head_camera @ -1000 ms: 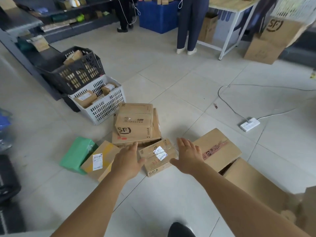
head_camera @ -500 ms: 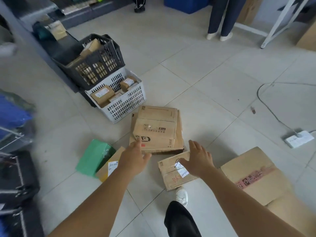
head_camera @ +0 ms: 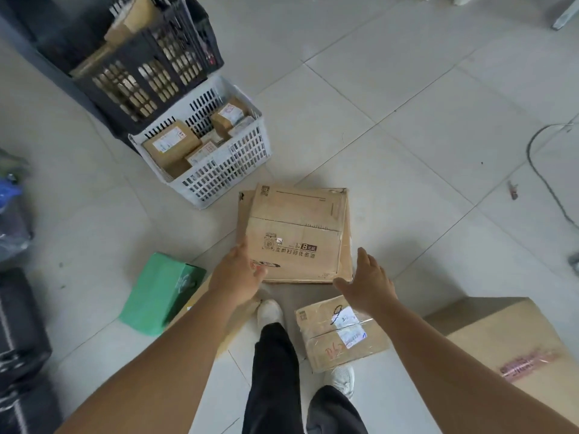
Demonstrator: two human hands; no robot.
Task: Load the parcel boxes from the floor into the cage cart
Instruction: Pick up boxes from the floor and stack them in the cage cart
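My left hand (head_camera: 236,278) touches, I think, the stacked box (head_camera: 294,233); my right hand (head_camera: 366,285) hovers beside it, both with fingers loose.

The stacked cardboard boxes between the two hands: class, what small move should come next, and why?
Probably close both hands onto the sides of the stacked cardboard boxes. The left hand already touches the near left corner with straight fingers, while the right hand is open just off the near right corner. Nothing is gripped yet, so a two-sided hold must come before any lift.
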